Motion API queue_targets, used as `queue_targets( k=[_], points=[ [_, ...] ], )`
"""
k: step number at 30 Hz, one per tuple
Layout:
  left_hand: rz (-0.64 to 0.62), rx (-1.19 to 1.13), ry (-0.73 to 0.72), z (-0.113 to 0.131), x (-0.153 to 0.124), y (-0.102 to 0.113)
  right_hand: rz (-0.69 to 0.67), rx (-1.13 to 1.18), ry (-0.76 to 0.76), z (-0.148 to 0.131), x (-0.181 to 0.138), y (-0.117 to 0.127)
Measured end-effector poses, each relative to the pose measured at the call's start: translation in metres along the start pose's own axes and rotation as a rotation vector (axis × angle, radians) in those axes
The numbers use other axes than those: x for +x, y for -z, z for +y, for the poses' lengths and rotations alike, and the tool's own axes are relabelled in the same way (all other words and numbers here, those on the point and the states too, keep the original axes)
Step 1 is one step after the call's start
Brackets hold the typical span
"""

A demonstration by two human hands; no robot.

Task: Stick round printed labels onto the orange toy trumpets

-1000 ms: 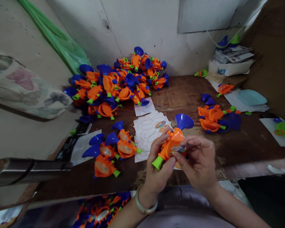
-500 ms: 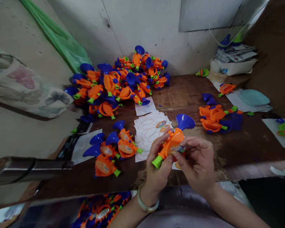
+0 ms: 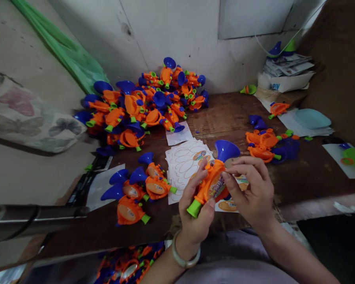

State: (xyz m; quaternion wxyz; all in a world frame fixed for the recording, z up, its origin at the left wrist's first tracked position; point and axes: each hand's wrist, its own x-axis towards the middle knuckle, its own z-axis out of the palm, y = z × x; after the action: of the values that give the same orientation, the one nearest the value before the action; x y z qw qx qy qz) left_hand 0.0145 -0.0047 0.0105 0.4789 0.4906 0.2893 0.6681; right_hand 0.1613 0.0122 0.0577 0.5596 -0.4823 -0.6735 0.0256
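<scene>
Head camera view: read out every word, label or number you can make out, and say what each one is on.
"PIN", blue letters on the white box at the back right; more letters may be hidden.
The sticker on the toy horn in the left hand: print too blurred to read.
The sticker sheets on the table: too small to read.

At your two o'clock, the white box (image 3: 284,83) shows blue letters reading "PIN". The sticker (image 3: 216,187) on the toy horn (image 3: 210,179) you hold carries print too small to read.
</scene>
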Motion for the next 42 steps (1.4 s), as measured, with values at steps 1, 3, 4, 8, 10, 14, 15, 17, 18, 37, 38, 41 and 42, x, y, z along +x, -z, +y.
queue_targets(
  k=[1, 3, 4, 8, 10, 14, 15, 17, 18, 37, 38, 41, 42],
  points=[
    [0.001, -0.006, 0.005, 0.000, 0.000, 0.000, -0.020, 0.004, -0.023, 0.001, 0.001, 0.001],
    [-0.002, -0.018, 0.008, 0.000, -0.001, 0.001, -0.065, 0.028, -0.066, 0.001, 0.003, 0.002],
    [-0.007, -0.025, 0.009, 0.000, -0.001, 0.001, -0.081, 0.041, -0.088, 0.000, 0.004, 0.001],
    [-0.024, -0.046, 0.022, 0.000, 0.000, 0.002, -0.093, 0.087, -0.159, -0.001, 0.004, -0.001],
    [-0.028, -0.055, 0.026, 0.000, 0.000, 0.002, -0.094, 0.112, -0.180, -0.001, 0.004, -0.003],
    [-0.022, -0.056, 0.027, 0.000, 0.000, 0.002, -0.092, 0.146, -0.223, -0.001, 0.004, -0.004],
    [-0.019, -0.059, 0.030, 0.000, 0.000, 0.002, -0.095, 0.146, -0.229, -0.001, 0.003, -0.005],
    [-0.012, -0.069, 0.040, 0.000, 0.000, 0.002, -0.108, 0.138, -0.227, 0.000, 0.002, -0.005],
    [-0.008, -0.069, 0.044, -0.001, -0.001, 0.002, -0.121, 0.132, -0.217, 0.001, 0.001, -0.006],
    [0.130, 0.078, 0.107, 0.001, 0.009, 0.023, -0.092, 0.099, -0.252, 0.046, -0.025, -0.031],
    [0.174, 0.134, 0.054, 0.007, 0.013, 0.032, -0.125, 0.058, -0.270, 0.057, -0.025, -0.031],
    [0.366, 0.527, -0.187, 0.029, 0.025, 0.078, -0.365, -0.111, -0.336, 0.092, -0.018, -0.028],
    [0.387, 0.738, -0.267, 0.035, 0.029, 0.098, -0.433, -0.148, -0.346, 0.101, -0.014, -0.029]
  ],
)
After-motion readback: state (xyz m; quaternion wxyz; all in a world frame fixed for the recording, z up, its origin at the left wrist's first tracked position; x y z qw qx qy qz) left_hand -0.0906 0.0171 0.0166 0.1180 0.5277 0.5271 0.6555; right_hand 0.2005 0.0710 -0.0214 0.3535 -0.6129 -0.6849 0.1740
